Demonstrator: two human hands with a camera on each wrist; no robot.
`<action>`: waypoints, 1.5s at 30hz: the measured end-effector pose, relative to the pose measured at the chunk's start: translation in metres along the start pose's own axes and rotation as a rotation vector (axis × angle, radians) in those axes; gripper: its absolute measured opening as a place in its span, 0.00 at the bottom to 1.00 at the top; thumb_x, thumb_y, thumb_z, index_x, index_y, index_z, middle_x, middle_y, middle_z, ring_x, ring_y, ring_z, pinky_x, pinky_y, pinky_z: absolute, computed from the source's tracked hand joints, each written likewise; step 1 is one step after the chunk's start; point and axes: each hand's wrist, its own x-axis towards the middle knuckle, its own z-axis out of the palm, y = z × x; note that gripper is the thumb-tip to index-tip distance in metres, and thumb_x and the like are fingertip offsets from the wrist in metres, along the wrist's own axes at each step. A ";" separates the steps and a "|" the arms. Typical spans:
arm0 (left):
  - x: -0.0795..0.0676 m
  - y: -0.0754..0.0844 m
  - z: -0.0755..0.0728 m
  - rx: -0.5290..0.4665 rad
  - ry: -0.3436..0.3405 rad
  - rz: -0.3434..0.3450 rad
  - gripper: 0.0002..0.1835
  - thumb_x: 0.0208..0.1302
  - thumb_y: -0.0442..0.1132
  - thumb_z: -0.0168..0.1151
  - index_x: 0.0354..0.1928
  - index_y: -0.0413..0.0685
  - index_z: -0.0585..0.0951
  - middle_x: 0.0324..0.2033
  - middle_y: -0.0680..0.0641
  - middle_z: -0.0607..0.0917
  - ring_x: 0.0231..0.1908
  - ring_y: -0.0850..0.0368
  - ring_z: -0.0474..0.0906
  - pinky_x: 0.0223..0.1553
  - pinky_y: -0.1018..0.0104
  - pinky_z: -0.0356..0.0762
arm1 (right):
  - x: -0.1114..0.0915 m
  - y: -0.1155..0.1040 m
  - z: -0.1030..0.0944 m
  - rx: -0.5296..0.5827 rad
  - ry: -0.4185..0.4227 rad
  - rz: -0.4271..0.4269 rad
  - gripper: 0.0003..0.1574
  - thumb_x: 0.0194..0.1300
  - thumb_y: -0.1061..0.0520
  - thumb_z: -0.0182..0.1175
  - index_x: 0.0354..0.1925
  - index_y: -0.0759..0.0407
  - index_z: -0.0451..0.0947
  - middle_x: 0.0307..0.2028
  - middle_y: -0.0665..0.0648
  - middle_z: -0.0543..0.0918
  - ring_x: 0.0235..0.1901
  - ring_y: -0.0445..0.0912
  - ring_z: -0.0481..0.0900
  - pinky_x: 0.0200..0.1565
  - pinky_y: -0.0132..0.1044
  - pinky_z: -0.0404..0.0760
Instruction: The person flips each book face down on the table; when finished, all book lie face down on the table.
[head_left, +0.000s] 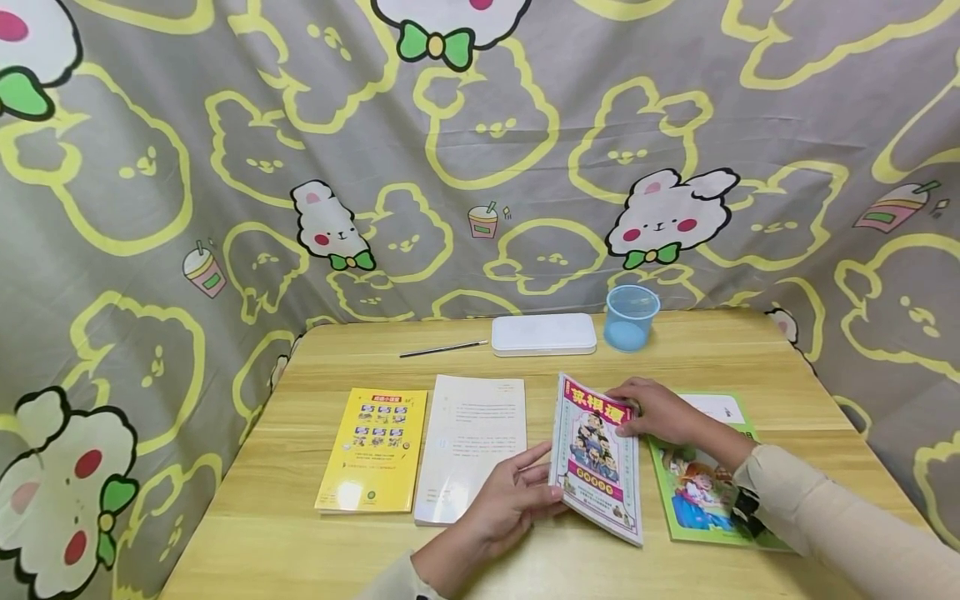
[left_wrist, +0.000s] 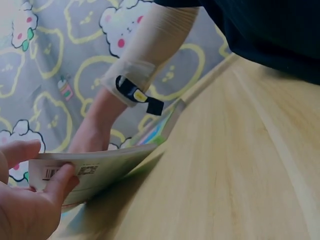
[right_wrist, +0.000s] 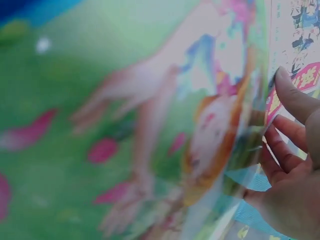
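Observation:
Between my hands is a book [head_left: 596, 454] with a pink-bordered cover and cartoon figures, tilted above the table. My left hand [head_left: 513, 500] holds its lower left edge, thumb on one side and fingers on the other. In the left wrist view, the left hand [left_wrist: 35, 200] grips that book [left_wrist: 100, 170] by a corner near a barcode. My right hand [head_left: 660, 412] pinches the upper right edge. The right wrist view shows the right hand [right_wrist: 295, 150] with its thumb on the cover. Under the right forearm lies a green picture book [head_left: 701, 492], blurred and close in the right wrist view.
To the left lie a yellow book [head_left: 375, 450] and a white book [head_left: 472, 433], side by side. Along the back of the wooden table [head_left: 255, 492] are a thin dark stick [head_left: 442, 349], a white case [head_left: 543, 333] and a blue cup [head_left: 632, 318]. A patterned curtain [head_left: 465, 183] hangs behind.

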 end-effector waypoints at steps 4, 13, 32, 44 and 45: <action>-0.002 0.003 0.003 -0.003 -0.010 0.008 0.41 0.64 0.18 0.59 0.79 0.37 0.59 0.64 0.31 0.78 0.59 0.39 0.81 0.58 0.52 0.82 | 0.003 -0.008 -0.002 -0.007 -0.013 0.014 0.42 0.64 0.47 0.73 0.69 0.66 0.74 0.54 0.59 0.80 0.51 0.51 0.78 0.53 0.49 0.81; -0.010 0.013 0.009 0.062 -0.045 0.050 0.42 0.62 0.18 0.60 0.79 0.40 0.60 0.66 0.34 0.72 0.56 0.49 0.82 0.55 0.61 0.85 | 0.013 -0.029 -0.004 0.029 0.021 0.011 0.46 0.66 0.36 0.68 0.73 0.57 0.71 0.60 0.60 0.82 0.60 0.59 0.78 0.59 0.60 0.80; -0.015 0.023 0.017 0.396 -0.073 0.232 0.40 0.61 0.26 0.69 0.76 0.39 0.67 0.70 0.34 0.68 0.69 0.36 0.69 0.58 0.61 0.82 | 0.024 -0.071 -0.010 0.386 0.017 -0.035 0.46 0.78 0.42 0.57 0.81 0.55 0.51 0.71 0.72 0.69 0.62 0.67 0.78 0.60 0.58 0.81; -0.015 0.026 0.023 0.672 -0.027 0.297 0.38 0.64 0.36 0.71 0.76 0.46 0.69 0.74 0.45 0.68 0.75 0.43 0.62 0.63 0.47 0.78 | 0.029 -0.076 -0.002 0.714 -0.012 -0.018 0.50 0.76 0.48 0.62 0.82 0.49 0.46 0.76 0.76 0.54 0.67 0.67 0.73 0.62 0.58 0.79; -0.015 0.027 0.023 0.704 -0.013 0.300 0.38 0.64 0.37 0.71 0.76 0.48 0.69 0.73 0.46 0.68 0.74 0.43 0.62 0.63 0.42 0.78 | 0.029 -0.076 -0.002 0.735 -0.015 -0.021 0.50 0.76 0.49 0.62 0.82 0.48 0.45 0.77 0.76 0.53 0.68 0.68 0.70 0.62 0.59 0.78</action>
